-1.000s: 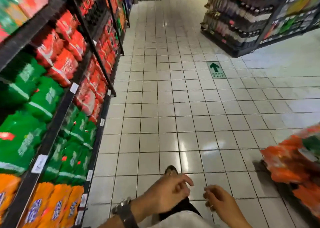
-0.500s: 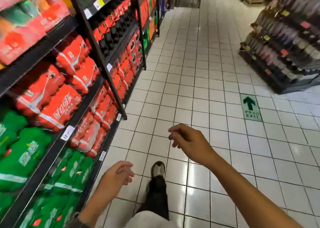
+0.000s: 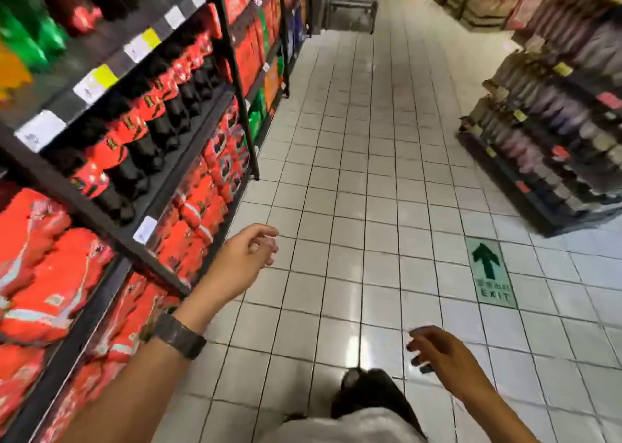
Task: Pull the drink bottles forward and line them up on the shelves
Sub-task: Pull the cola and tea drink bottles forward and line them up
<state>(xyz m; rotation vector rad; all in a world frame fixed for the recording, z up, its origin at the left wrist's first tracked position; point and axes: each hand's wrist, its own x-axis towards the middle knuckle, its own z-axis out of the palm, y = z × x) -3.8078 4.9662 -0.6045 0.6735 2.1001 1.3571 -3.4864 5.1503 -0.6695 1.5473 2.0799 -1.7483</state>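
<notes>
**A:** Where do the cola bottles sit from the grips?

**B:** The cola bottles (image 3: 144,139) stand in a row on the shelf (image 3: 101,217), up and to the left of the left grip (image 3: 247,257) and well apart from it.

**A:** Which grip is nearer?

**B:** The left one, clearly. The right grip (image 3: 441,355) hangs low over the tiled floor (image 3: 353,173), on the side away from the rack.

**A:** Is either holding anything?

**B:** No. Both have loosely curled fingers and are empty.

**A:** So what's the reach?

**B:** I'd judge leftward and upward, above the red shrink-wrapped packs (image 3: 195,213). Each bottle's long axis runs vertically, so the grip goes round its side. Blur hides which bottles sit back from the edge.
</notes>
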